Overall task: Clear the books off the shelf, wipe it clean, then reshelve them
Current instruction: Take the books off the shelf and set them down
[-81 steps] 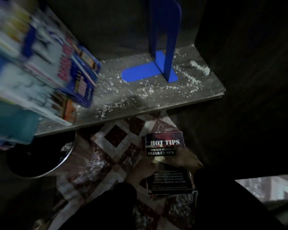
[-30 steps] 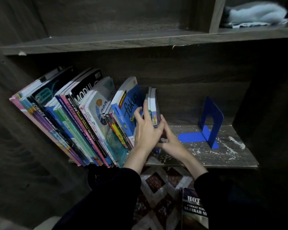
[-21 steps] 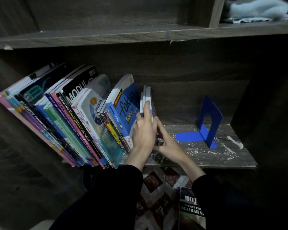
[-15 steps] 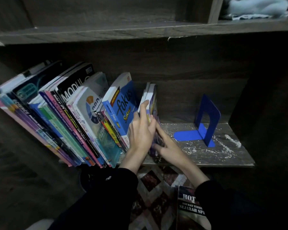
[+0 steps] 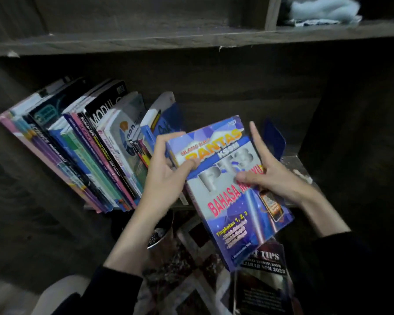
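Blue and silver glossy card is recorded as the cover of the workbook (image 5: 228, 189), which is held tilted, clear of the shelf (image 5: 293, 162), in front of its edge and above the patterned rug (image 5: 191, 283). The left hand (image 5: 166, 176) is closed round the upper spine corner, with fingers curled over the top edge and the thumb laid on the cover. The opposite long edge is taken by the right hand (image 5: 273, 178). Its thumb is pressed on the cover and one finger stands straight beside the edge. The other fingers are hidden behind the book, so this grip is judged a pinch rather than a full wrap.

The workbook is assessed as fairly thick, of modest weight and flexible. If it is held by one corner alone, the soft cover is expected to sag and the pages to fan. The coated card is judged slippery under dry fingers. Hold is best taken along the spine, or on both long edges as at present.

On the shelf, the row of books (image 5: 84, 151) is noted leaning left. The blue bookend (image 5: 275, 142) stands apart to the right, and white crumbs (image 5: 301, 175) are seen on the board. A dark paperback (image 5: 264, 267) lies on the rug below.
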{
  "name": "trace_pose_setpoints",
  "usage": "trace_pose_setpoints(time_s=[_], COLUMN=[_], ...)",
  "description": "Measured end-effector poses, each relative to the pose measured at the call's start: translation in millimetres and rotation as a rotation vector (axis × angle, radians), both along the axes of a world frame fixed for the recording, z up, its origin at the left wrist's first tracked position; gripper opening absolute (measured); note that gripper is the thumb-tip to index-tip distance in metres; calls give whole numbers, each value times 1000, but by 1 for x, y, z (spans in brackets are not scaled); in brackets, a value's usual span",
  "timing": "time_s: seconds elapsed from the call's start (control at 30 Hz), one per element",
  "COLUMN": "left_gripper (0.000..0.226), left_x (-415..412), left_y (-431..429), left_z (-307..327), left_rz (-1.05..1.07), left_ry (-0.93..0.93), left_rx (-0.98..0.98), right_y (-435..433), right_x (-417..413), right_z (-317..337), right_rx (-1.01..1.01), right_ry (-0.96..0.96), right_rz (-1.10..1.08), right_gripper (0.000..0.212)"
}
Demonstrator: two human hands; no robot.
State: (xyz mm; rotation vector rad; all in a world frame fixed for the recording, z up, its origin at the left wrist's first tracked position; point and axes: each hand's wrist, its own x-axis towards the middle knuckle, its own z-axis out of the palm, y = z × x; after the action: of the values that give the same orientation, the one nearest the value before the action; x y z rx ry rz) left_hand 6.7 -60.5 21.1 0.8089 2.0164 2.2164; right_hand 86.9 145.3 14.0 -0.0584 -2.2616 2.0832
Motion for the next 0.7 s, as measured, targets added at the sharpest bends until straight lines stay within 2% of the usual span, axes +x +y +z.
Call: trace_pose_setpoints(time_s=[0.1,0.2,0.3,0.4,0.47,0.57,0.7], left_gripper=[50,65,42,33,47,72,77], left_x=[7,25,51,70,79,89,89], left_y=[9,25,47,71,86,107,126], left_z=[-51,-109,-178,-243,-278,-327,-380], left_rz=[-7,7,-51,-183,-303,-380,-410], left_ry=[-206,-180,-195,-380,-544,-642,-646], left_rx=[10,-192,-486,-662,-696,-741,-821], right_y=[5,15,28,45,53,59,58], right_x=[24,43,67,91,106,124,124], right_z=[-36,-90,-158,-224,-260,-309,-358], right_rx=[59,27,-12,-55,-79,-143,-215], right_ry=[-69,-236,-408,-580,-704,-797,-775], right_rz=[52,28,-20,-27,-68,-207,-468], right_gripper=[93,81,80,88,93,100,79])
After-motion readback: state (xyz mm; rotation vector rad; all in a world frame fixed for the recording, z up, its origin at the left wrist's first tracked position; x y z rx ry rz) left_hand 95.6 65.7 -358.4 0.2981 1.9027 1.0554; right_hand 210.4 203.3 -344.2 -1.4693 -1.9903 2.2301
